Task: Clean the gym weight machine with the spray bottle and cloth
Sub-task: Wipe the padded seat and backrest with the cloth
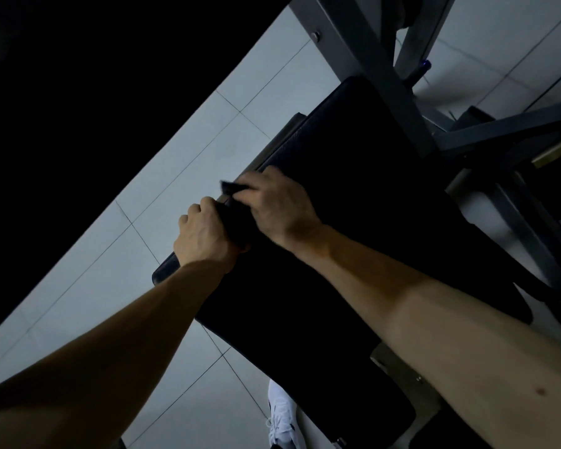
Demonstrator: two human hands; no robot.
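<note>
Over pale floor tiles (182, 150), both arms outstretched, left hand (204, 236) and right hand (280, 207) grip closed on dark cloth (237, 222).

Floor (188, 176): pale grey tiles, large and square, with thin dark joints that ran diagonally across the tilted view. Same tiling (515, 34) continued at upper right, behind the equipment. Upper-left area (78, 92): a broad black mass, unlit, with a straight edge against the floor; what it was could not be told. Lighting: dim and cool, bluish-grey, with no lamp or window in view. Footwear: one white laced trainer (284, 419) stood on the tiles at the bottom edge.
</note>
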